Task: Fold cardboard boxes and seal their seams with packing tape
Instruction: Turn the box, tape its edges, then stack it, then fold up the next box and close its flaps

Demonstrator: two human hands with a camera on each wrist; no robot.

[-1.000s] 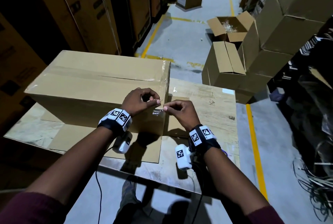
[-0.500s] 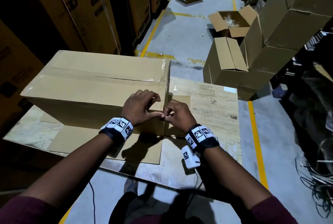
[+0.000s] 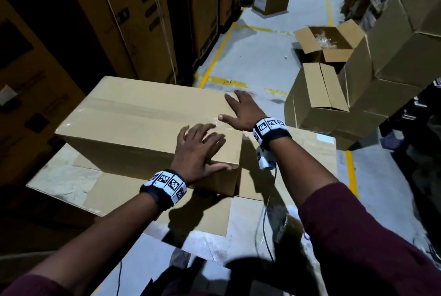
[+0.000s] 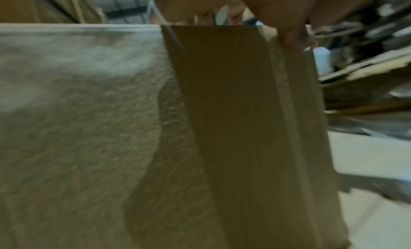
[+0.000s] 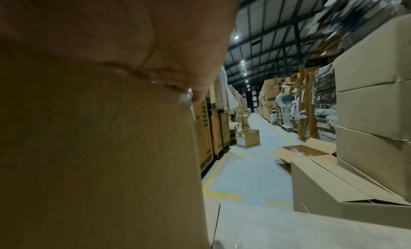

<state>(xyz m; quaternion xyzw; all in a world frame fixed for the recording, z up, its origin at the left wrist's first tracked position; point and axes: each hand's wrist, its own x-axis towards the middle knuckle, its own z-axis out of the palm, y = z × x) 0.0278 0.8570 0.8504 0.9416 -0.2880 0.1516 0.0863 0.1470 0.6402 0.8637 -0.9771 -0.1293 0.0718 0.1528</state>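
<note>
Now
Change: the pinch at the box's near right corner has been released; the tape end is judged pressed down.
Box (image 3: 143,117): closed, on the table (image 3: 307,200), seam taped.
Left hand (image 3: 198,150): spread flat over the near top edge.
Right hand (image 3: 243,109): spread flat on the top's right end.
Held: nothing.

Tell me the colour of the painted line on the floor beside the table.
Yellow; the floor line shows best in the head view.

Maroon sleeves (image 3: 372,229), blk wristbands (image 3: 164,184) w/ b&w square-code tags, cables.
</note>
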